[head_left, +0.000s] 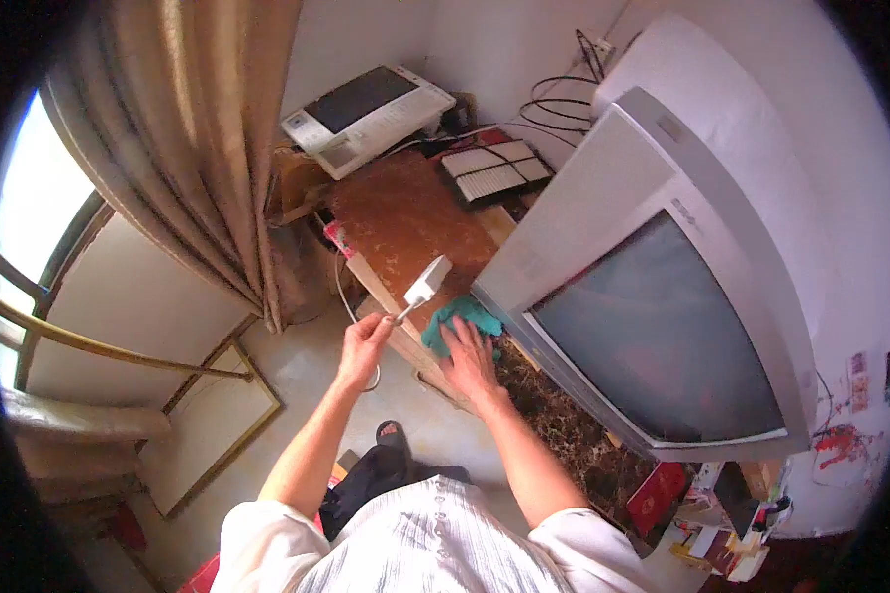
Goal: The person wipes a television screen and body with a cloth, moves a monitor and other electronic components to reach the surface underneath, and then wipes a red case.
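Resting R hand [472, 364] on teal cloth [465, 318], fingers slightly apart; pinching wht cord [405, 311] in L hand [368, 344]; holding wht block [428, 281] at cord's far end, slanting far-R lengthwise, far-L of cloth, by brown tabletop's [405, 212] L edge.

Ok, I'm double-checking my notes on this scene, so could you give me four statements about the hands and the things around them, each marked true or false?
1. The left hand grips a white cord just below a white block. True.
2. The television stands to the left of both hands. False: it stands to their right.
3. A beige curtain hangs on the left side of the view. True.
4. The right hand is pressed on the television's screen. False: it lies on a teal cloth.
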Demonstrator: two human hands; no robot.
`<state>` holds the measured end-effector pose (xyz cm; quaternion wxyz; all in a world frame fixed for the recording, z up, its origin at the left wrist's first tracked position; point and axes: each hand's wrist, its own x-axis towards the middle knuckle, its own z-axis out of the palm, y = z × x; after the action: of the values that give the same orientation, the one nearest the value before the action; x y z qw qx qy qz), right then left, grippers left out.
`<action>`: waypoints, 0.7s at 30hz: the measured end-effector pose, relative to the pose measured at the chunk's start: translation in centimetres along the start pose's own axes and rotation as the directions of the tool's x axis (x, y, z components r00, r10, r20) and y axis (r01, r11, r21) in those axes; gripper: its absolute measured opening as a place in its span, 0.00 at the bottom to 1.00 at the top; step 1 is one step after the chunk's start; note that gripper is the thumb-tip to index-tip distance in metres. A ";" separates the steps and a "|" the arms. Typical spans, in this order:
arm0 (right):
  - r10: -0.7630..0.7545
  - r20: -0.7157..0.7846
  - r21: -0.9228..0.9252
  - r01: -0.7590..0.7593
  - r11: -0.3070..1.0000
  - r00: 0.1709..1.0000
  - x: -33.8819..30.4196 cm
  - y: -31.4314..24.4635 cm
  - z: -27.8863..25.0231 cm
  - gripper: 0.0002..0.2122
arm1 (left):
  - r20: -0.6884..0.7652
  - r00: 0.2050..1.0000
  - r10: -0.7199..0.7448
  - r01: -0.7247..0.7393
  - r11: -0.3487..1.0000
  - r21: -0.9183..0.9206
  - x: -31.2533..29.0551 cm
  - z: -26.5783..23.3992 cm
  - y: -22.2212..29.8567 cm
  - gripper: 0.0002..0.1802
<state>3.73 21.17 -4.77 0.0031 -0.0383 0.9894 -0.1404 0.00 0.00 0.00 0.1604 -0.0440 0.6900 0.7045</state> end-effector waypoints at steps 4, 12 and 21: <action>-0.093 -0.180 0.082 0.109 0.991 0.979 -4.6 2.0 -0.7 0.25 | 0.104 0.995 -0.010 0.005 0.999 0.041 -2.5 -0.1 1.4 0.11; 0.140 -0.282 0.133 -0.106 0.985 0.949 -15.6 6.3 -3.1 0.21 | 0.449 0.893 -0.025 -0.086 0.971 0.225 -6.7 3.8 4.6 0.14; 0.744 -0.238 0.191 -0.721 0.666 0.624 -35.0 14.8 -6.1 0.18 | 0.825 0.560 0.069 -0.459 0.855 0.240 -5.4 18.5 3.7 0.13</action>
<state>37.45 39.71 -3.17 -0.0865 0.3891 0.9014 -0.1693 6.99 17.40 5.84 0.3435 0.4161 0.6812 0.4947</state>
